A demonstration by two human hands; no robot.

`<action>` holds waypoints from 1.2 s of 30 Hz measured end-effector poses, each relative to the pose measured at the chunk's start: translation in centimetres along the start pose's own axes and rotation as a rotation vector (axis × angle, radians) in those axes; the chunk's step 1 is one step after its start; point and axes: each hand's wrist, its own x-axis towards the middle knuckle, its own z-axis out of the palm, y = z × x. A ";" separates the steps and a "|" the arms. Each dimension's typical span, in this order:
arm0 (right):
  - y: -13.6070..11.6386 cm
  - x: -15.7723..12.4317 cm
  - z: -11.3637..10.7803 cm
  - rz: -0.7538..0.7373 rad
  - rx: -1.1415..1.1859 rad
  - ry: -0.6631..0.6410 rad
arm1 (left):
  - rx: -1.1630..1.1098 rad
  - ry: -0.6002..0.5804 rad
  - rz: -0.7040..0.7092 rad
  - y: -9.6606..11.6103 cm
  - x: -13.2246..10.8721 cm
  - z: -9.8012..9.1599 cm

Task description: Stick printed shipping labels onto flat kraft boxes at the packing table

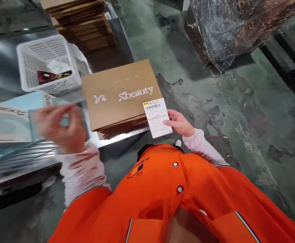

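My right hand point(179, 123) pinches the right edge of a white shipping label point(156, 126), printed with a barcode and a yellow mark at its top. The label overlaps the near right corner of a flat brown cardboard box point(117, 81) with white "beauty" lettering. Off to the left, my left hand point(62, 128) is raised with its fingers curled. Motion smears its fingertips, so I cannot see whether anything is between them. Behind that hand lie pale blue and pink printed boxes point(8, 123), partly covered by it.
A white plastic basket point(26, 72) with a few small items stands on the metal table point(0, 55). Stacked flat cardboard point(86, 30) lies at the back. Plastic-wrapped goods point(228, 33) stand on the stained concrete floor point(213, 111) at the far right.
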 end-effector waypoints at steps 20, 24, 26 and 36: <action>-11.8 6.2 -27.3 0.090 -0.067 -0.109 | -0.369 -0.604 -0.215 25.3 -6.1 33.6; -13.4 13.7 -29.3 -0.026 -0.256 -0.275 | -0.112 -0.612 -0.114 24.6 -2.0 37.2; -14.3 17.4 -30.4 0.001 -0.308 -0.370 | -0.012 -0.542 -0.124 24.3 0.4 37.9; -17.1 35.6 -30.6 0.306 -0.207 -0.746 | -0.051 -0.708 -0.873 18.2 13.1 33.9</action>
